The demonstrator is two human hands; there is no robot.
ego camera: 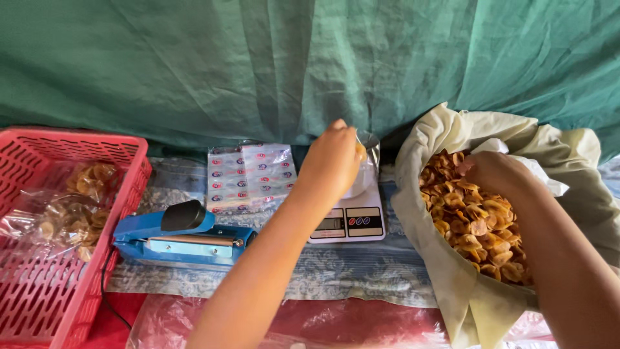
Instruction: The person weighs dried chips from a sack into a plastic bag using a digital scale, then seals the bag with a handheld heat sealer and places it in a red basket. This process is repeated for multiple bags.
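Note:
My left hand [330, 161] is raised over the white digital scale [352, 220] and pinches the rim of a clear plastic bag [368, 143] that stands on the scale. My right hand [494, 173] reaches into a large cream cloth sack [445, 129] at the right, its fingers curled down among the golden fried chips [475, 226] that fill it. Whether it has chips in its grip is hidden.
A blue heat sealer with a black knob [184, 236] lies left of the scale. A stack of empty printed bags [250, 176] rests behind it. A red plastic basket [39, 284] at the far left holds sealed chip packets [74, 210]. Green cloth hangs behind.

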